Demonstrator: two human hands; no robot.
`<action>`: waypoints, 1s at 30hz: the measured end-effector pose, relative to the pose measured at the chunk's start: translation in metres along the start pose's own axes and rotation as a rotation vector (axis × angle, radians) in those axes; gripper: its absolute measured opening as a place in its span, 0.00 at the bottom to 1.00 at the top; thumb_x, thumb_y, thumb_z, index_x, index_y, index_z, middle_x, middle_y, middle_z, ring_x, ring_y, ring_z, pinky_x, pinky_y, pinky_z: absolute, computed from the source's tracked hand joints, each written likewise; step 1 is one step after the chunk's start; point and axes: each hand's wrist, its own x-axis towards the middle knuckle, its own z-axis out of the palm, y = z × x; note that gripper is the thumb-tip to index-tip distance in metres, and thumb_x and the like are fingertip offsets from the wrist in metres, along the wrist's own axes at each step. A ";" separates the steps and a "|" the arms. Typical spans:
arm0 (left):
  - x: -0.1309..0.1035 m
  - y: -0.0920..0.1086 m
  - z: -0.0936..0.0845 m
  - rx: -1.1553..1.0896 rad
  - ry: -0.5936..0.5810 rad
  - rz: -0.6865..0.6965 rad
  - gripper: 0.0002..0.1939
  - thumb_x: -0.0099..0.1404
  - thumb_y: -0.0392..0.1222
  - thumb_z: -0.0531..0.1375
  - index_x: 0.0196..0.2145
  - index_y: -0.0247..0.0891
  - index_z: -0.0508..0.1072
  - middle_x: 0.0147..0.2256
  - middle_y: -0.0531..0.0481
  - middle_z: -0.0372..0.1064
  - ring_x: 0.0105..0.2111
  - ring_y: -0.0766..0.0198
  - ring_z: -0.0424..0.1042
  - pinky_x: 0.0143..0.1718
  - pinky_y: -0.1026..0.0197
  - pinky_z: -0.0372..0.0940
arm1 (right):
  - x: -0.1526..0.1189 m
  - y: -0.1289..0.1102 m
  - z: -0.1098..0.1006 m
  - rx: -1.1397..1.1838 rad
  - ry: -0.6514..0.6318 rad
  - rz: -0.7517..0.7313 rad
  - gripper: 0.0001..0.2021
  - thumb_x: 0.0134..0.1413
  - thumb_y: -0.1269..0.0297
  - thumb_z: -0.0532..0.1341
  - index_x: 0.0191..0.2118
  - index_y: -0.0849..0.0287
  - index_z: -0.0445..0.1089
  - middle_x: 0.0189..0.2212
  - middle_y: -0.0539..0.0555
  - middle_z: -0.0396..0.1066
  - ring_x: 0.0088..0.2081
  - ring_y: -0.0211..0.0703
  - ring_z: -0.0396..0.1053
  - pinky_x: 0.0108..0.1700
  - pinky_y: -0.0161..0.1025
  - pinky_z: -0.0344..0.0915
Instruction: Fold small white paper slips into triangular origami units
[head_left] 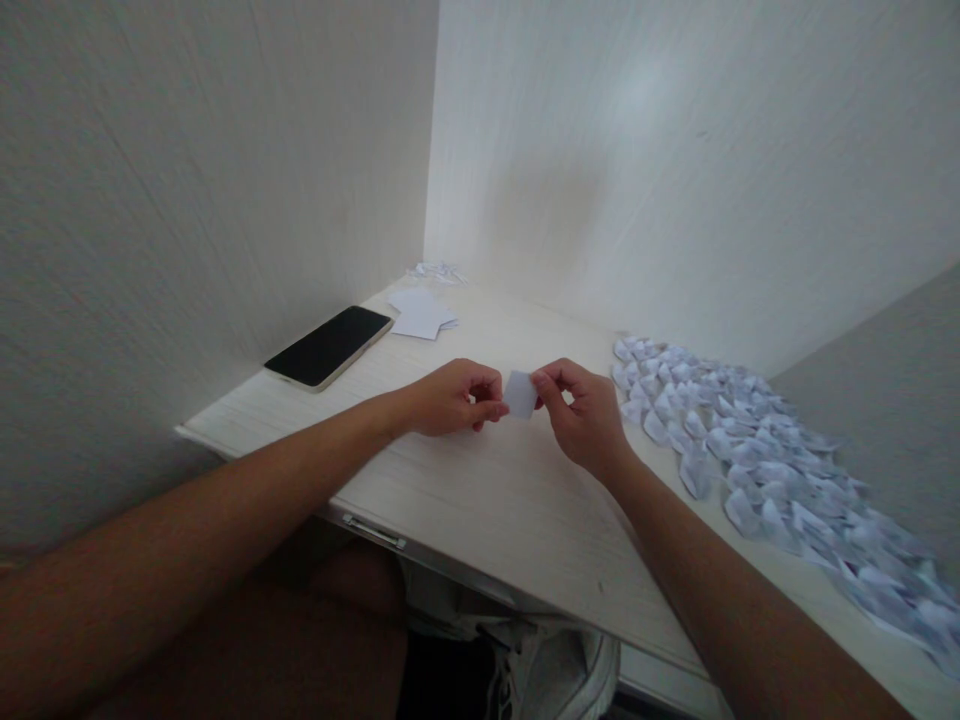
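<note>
Between my two hands is a small white piece of paper (520, 395), held just above the table. My left hand (459, 397) pinches its left edge between thumb and forefinger. The opposite edge is gripped by the thumb and fingers of my right hand (579, 412). Whether the paper has a fold in it, I cannot tell. Beyond my left hand lies a loose stack of white paper sheets (418, 315). To the right of my right hand spreads a large heap of small folded paper pieces (757, 440).
A phone (330, 345) with a dark screen lies at the table's left edge. Thin paper scraps (439, 271) rest in the far corner. Walls (600, 150) close off the back and left of the white table (480, 500). A metal drawer handle (373, 531) is on the front.
</note>
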 end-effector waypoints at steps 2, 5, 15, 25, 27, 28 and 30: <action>0.000 -0.001 0.000 -0.032 -0.019 -0.004 0.11 0.65 0.39 0.66 0.27 0.36 0.70 0.24 0.53 0.73 0.21 0.70 0.70 0.25 0.69 0.63 | 0.000 0.000 -0.001 0.010 0.006 0.005 0.13 0.66 0.59 0.59 0.30 0.55 0.71 0.24 0.51 0.76 0.27 0.42 0.71 0.34 0.40 0.63; 0.000 -0.003 0.000 -0.030 -0.065 0.006 0.11 0.65 0.39 0.66 0.28 0.35 0.71 0.21 0.54 0.71 0.20 0.71 0.69 0.24 0.69 0.61 | 0.003 0.003 -0.004 0.051 0.061 0.043 0.14 0.66 0.57 0.59 0.29 0.55 0.71 0.23 0.51 0.75 0.26 0.41 0.71 0.32 0.39 0.63; 0.001 -0.001 -0.001 -0.147 0.235 0.053 0.16 0.61 0.47 0.71 0.39 0.35 0.74 0.31 0.50 0.75 0.23 0.69 0.73 0.17 0.71 0.61 | 0.005 0.011 -0.001 0.170 0.072 0.170 0.18 0.64 0.48 0.62 0.29 0.55 0.70 0.21 0.50 0.73 0.23 0.40 0.69 0.29 0.38 0.62; 0.002 0.000 0.003 -0.192 0.252 0.096 0.21 0.61 0.40 0.70 0.52 0.33 0.77 0.32 0.51 0.74 0.24 0.67 0.75 0.15 0.71 0.64 | 0.003 0.011 0.006 0.410 -0.077 0.236 0.24 0.60 0.37 0.66 0.31 0.57 0.74 0.21 0.49 0.73 0.24 0.39 0.68 0.31 0.38 0.64; 0.002 0.000 0.003 -0.203 0.251 0.093 0.21 0.62 0.39 0.69 0.52 0.32 0.79 0.32 0.50 0.74 0.24 0.68 0.75 0.15 0.71 0.65 | 0.003 0.012 0.007 0.500 -0.092 0.287 0.25 0.58 0.36 0.67 0.32 0.57 0.74 0.22 0.49 0.73 0.25 0.39 0.69 0.32 0.38 0.65; 0.002 0.000 0.003 -0.211 0.251 0.088 0.20 0.62 0.39 0.69 0.52 0.32 0.80 0.32 0.50 0.74 0.24 0.68 0.75 0.15 0.70 0.66 | 0.003 0.012 0.007 0.550 -0.100 0.317 0.25 0.57 0.35 0.67 0.32 0.57 0.75 0.23 0.49 0.73 0.26 0.39 0.69 0.32 0.39 0.66; 0.001 0.000 0.004 -0.225 0.254 0.081 0.20 0.62 0.39 0.69 0.52 0.33 0.81 0.33 0.49 0.74 0.25 0.68 0.75 0.16 0.70 0.67 | 0.003 0.012 0.008 0.648 -0.122 0.380 0.25 0.55 0.35 0.69 0.33 0.56 0.76 0.25 0.50 0.74 0.27 0.39 0.70 0.33 0.39 0.67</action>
